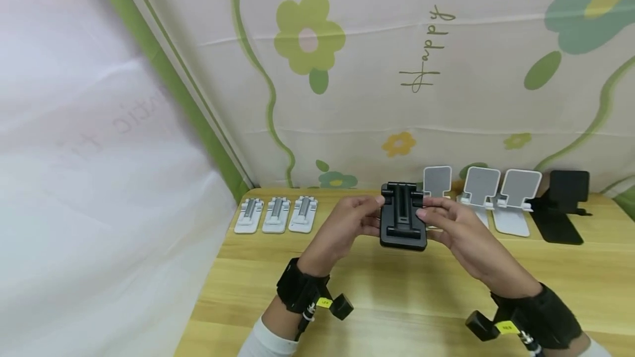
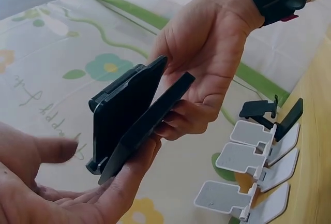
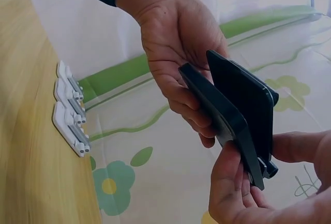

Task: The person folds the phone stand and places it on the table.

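Observation:
Both hands hold a black folding phone stand over the wooden table. Its two plates are parted at an angle, joined at the hinge end, as the wrist views show. My left hand grips the left edge, its thumb beside the top plate and fingers beneath the base. On the opposite edge, my right hand holds the stand, thumb on the upper side and fingers below. From the left wrist view, the thick base plate rests on fingers of both hands. The right wrist view shows the thinner plate tilted away from it.
Three folded white phone stands lie in a row at the table's back left. At the back right stand three unfolded white stands and one unfolded black stand. Behind them hangs a flowered cloth.

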Demonstrator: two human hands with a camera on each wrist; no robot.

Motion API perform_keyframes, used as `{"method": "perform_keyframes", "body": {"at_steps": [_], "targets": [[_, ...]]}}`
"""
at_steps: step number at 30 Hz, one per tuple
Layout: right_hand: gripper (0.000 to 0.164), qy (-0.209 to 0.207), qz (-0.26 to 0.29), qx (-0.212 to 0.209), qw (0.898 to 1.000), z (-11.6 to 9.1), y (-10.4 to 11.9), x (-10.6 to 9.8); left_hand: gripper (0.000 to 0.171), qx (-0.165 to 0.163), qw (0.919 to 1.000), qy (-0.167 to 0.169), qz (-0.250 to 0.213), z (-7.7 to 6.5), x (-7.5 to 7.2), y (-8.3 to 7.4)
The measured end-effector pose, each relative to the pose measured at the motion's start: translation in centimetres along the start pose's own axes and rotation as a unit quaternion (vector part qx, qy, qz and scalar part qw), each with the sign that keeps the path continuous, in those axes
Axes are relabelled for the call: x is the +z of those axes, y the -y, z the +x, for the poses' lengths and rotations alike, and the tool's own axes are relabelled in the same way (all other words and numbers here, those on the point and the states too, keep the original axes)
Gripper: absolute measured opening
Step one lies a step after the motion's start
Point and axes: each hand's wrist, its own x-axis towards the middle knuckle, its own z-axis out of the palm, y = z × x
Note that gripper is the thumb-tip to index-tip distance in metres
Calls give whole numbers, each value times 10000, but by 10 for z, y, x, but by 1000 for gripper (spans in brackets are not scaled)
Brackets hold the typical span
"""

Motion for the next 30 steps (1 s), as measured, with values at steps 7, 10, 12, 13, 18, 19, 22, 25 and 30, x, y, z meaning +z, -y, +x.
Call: {"method": "perform_keyframes", "body": {"at_steps": [7,10,12,13,18,19,22,25,30], "targets": [[67,102,-102,7,9999,1,-2,4,33,-36,9990,-75,433,-3,-1,4],[64,174,-101,-14,9998,1,-3,5,34,28,9980,-201,594,-3,0,6],[63,157,-82,-35,9998,0,-5,4,34,96,9970,-220,736,-2,1,6],[62,133,-70,-49,9999,0,-5,4,34,134,9963,-232,817,-2,1,6],[55,-179,-183,-214,9994,1,-7,4,34,428,9782,-598,1944,-5,10,2],[52,-236,-199,-253,9992,1,-7,5,36,450,9714,-638,2242,-7,13,0],[45,-304,-177,-359,9987,1,-7,7,50,468,9472,-679,3099,-11,24,-1],[40,-290,-147,-442,9985,0,-8,11,66,495,9191,-596,3862,-12,32,2],[39,-356,-250,-456,9980,0,-9,16,65,685,8828,-738,4589,-11,38,4]]}}
